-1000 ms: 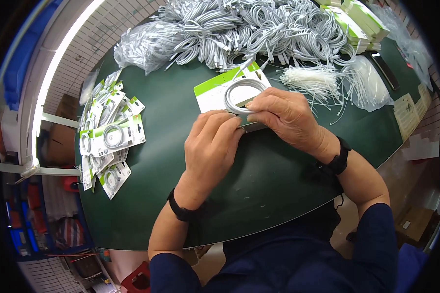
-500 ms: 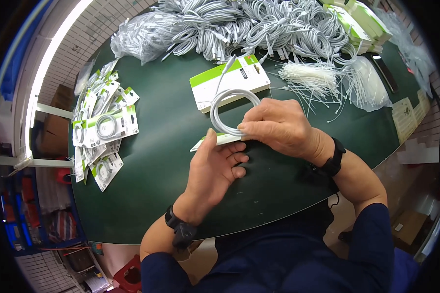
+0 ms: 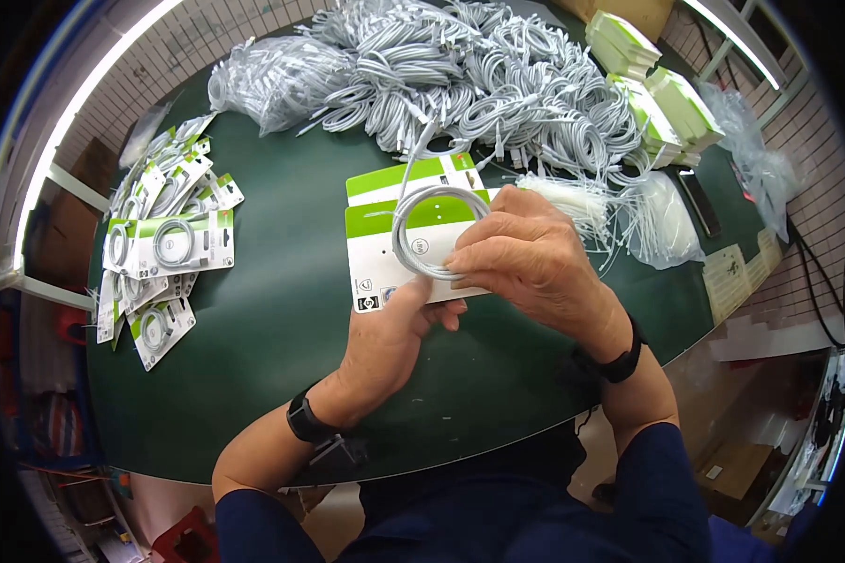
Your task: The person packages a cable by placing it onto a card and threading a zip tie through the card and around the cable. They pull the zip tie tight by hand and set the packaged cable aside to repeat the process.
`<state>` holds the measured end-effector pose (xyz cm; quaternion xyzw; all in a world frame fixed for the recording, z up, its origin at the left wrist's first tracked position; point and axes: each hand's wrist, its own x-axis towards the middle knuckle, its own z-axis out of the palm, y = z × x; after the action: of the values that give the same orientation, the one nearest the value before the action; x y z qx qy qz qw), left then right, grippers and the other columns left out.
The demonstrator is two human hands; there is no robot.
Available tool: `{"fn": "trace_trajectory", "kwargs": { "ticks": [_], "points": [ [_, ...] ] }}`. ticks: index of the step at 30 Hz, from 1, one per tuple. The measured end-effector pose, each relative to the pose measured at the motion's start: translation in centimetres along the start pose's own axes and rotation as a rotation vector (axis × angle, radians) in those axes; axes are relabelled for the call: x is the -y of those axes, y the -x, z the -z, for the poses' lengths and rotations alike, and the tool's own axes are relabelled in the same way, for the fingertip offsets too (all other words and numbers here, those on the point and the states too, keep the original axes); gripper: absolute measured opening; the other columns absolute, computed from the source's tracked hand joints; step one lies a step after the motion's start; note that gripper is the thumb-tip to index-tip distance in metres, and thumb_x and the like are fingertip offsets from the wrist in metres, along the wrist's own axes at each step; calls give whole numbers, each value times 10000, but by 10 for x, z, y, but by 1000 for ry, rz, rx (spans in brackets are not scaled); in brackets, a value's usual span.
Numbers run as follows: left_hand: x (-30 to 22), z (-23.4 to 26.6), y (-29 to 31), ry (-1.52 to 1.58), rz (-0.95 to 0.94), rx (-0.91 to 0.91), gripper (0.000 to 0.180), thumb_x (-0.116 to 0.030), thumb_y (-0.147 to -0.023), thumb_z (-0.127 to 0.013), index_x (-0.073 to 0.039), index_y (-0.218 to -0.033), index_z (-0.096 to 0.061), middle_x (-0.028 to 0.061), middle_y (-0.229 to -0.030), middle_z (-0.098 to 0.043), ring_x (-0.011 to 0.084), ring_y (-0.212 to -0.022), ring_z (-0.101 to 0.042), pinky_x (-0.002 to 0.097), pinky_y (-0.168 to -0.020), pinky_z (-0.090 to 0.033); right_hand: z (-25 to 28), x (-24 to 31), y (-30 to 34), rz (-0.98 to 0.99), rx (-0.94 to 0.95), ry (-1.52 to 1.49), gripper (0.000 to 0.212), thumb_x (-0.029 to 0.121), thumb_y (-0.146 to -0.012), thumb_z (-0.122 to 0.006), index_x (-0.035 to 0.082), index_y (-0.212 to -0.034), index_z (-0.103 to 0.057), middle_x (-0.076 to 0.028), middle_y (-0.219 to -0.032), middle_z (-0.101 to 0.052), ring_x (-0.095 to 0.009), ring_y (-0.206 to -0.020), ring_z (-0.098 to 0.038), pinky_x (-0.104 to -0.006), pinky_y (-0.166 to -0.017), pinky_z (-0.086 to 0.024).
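Note:
In front of me a white-and-green packaging card (image 3: 368, 255) is tilted up with its printed side showing. My left hand (image 3: 383, 345) grips it by the lower edge, thumb in front and some fingers behind. My right hand (image 3: 545, 263) pinches a coiled white cable (image 3: 400, 246) between thumb and fingers. The coil lies over the card's face, and one cable end with its plug rises above it. Just beyond is a stack of similar cards (image 3: 371, 182), partly hidden by the held card.
Carded cables (image 3: 174, 242) are piled at the left. A large heap of coiled white cables (image 3: 545, 80) spans the far side, beside a clear bag (image 3: 282, 83). White cable ties (image 3: 573, 205), green-and-white card stacks (image 3: 681, 108) and a dark phone (image 3: 699, 203) are at the right.
The card in my left hand has turned up from nearly edge-on to face me. The cable coil now overlaps its front. The whole view has shifted slightly.

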<state>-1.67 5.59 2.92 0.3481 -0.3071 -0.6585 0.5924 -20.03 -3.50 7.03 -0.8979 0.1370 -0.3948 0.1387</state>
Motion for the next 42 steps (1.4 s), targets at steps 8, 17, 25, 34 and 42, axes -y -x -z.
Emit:
{"fn": "trace_trajectory", "kwargs": {
  "ticks": [8,17,25,34,42],
  "points": [
    [7,11,-18,-182,-99,61,286,-57,-962,-472,65,-1193,-586,156,-1032,-699,212,-844,-689,323,-767,-560,-14,-19,13,-220,-18,-214,248,61,-707,-844,99,-932,-750,-19,-876,-674,-222,-852,-603,-342,-738,-496],
    [11,23,-20,-284,-62,80,305,-91,-961,-516,68,-1217,-561,146,-1000,-694,204,-834,-683,323,-751,-563,-25,-29,24,-247,26,-264,228,80,-723,-849,81,-931,-755,-26,-868,-668,-192,-865,-615,-315,-730,-498],
    [12,16,-19,-335,-49,-16,327,-198,-985,-610,27,-1213,-542,98,-980,-655,138,-709,-646,225,-525,-511,-39,-22,32,-366,12,-426,227,76,-721,-855,63,-926,-760,-30,-857,-686,-174,-797,-624,-297,-688,-507],
    [16,2,-25,-303,-52,-205,320,-190,-979,-598,6,-1223,-536,89,-985,-642,89,-644,-609,193,-405,-439,-49,-21,39,-383,5,-490,263,83,-715,-867,53,-949,-752,-45,-880,-700,-159,-789,-660,-272,-692,-535],
    [10,6,-24,-370,-123,-202,292,-167,-976,-558,28,-1192,-530,90,-922,-631,92,-574,-578,210,-369,-413,-38,-15,32,-400,69,-495,289,57,-714,-863,43,-979,-750,-55,-921,-717,-155,-775,-678,-259,-689,-549]
  ]
}}
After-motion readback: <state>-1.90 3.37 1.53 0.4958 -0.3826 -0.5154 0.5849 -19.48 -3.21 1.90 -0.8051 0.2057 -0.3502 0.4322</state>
